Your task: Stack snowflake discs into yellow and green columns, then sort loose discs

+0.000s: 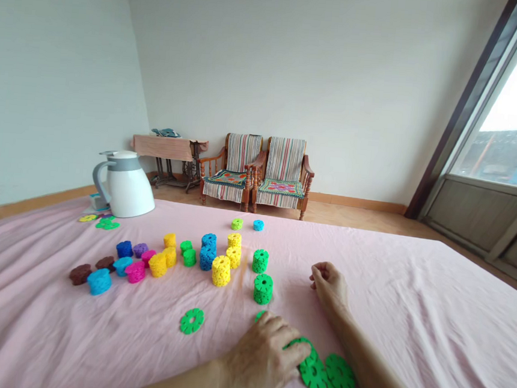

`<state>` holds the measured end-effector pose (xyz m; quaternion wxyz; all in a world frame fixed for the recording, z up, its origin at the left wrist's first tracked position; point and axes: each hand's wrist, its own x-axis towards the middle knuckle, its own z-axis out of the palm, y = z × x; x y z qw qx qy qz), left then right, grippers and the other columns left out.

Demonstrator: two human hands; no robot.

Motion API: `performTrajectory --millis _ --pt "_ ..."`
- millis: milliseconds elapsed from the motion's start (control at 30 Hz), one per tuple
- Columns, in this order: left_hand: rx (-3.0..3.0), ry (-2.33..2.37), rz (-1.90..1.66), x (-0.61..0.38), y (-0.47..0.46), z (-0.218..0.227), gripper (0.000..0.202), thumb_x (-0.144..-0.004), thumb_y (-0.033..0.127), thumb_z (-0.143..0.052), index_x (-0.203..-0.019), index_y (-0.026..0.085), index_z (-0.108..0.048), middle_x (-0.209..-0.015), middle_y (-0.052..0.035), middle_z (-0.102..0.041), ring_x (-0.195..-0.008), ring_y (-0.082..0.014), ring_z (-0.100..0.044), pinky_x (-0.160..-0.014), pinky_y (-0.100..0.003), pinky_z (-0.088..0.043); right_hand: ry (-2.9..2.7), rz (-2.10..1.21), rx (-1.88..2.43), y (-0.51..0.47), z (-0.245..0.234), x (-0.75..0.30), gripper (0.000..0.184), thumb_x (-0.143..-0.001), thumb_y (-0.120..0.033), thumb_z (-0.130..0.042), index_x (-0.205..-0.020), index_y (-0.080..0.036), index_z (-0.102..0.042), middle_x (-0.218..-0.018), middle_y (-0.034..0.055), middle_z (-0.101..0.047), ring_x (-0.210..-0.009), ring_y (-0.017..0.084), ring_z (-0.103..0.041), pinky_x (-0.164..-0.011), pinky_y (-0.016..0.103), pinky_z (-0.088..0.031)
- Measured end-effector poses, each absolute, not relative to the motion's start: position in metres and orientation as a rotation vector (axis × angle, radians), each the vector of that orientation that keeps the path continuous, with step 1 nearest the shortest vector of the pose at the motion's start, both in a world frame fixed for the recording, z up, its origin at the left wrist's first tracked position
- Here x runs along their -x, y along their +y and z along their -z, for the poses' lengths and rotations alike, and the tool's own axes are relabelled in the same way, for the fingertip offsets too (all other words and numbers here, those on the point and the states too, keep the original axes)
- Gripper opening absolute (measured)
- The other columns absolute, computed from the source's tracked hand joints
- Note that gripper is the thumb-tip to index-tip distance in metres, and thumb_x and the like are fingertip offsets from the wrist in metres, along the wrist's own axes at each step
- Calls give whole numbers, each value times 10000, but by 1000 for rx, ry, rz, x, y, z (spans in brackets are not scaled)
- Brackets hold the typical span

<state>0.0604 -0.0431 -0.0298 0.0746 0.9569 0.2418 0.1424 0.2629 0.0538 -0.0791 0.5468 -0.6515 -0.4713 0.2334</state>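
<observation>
My left hand (265,354) reaches low over the pink cloth, palm down, its thumb held away from the bent fingers. Its thumb lies across loose green flower-shaped discs (314,373), and another green disc (260,316) peeks out past the fingertips. What is under the palm is hidden. My right hand (330,283) rests farther forward on the cloth with its fingers curled closed; whether anything is inside cannot be seen. More green discs (340,382) lie beside the right forearm. Two stacks of green discs, the nearer stack (263,289) and the farther stack (260,260), stand left of the right hand.
Yellow stacks (221,271), blue stacks (206,257), and pink, brown and light-blue stacks (99,281) stand to the left. A single green disc (192,321) lies near the front. A white jug (129,185) stands at the back left. Two chairs (282,178) are beyond the table.
</observation>
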Motion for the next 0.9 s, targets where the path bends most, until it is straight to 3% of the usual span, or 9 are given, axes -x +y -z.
performTrajectory --millis 200,367,500,767,900 --pt "-2812 743 -455 -42 -37 38 214 -812 91 -527 -993 199 -564 -933 -36 -638 -905 -198 -552 -836 -335 -387 -1141 -559 1560 54 82 -264 221 -688 -397 -508 -735 -187 -557 -570 20 -628 -444 145 -572 -472 248 -425" --pt "-2591 843 -772 -35 -32 44 196 -823 86 -489 -927 196 -613 -823 -33 -652 -828 -186 -573 -785 -318 -421 -1153 -558 1560 56 84 -264 225 -681 -405 -512 -729 -189 -554 -564 21 -624 -444 148 -566 -467 250 -422" --pt "-2400 900 -895 -28 -23 34 183 -829 111 -458 -909 191 -601 -841 -30 -635 -825 -168 -577 -744 -275 -435 -1159 -544 1563 57 84 -263 225 -682 -410 -510 -722 -193 -553 -559 20 -624 -449 151 -568 -464 252 -422" --pt "-2272 1016 -687 -1 -10 17 170 -794 135 -468 -890 180 -601 -788 21 -642 -680 -120 -569 -642 -211 -416 -1188 -535 1566 57 84 -263 197 -688 -385 -505 -716 -196 -550 -565 13 -617 -451 143 -560 -470 251 -414" --pt "-2273 920 -586 -4 -13 16 211 -767 103 -501 -884 194 -651 -830 18 -655 -772 -129 -584 -719 -211 -420 -1199 -537 1564 57 85 -263 191 -694 -380 -497 -714 -197 -548 -563 8 -614 -446 140 -557 -473 253 -412"
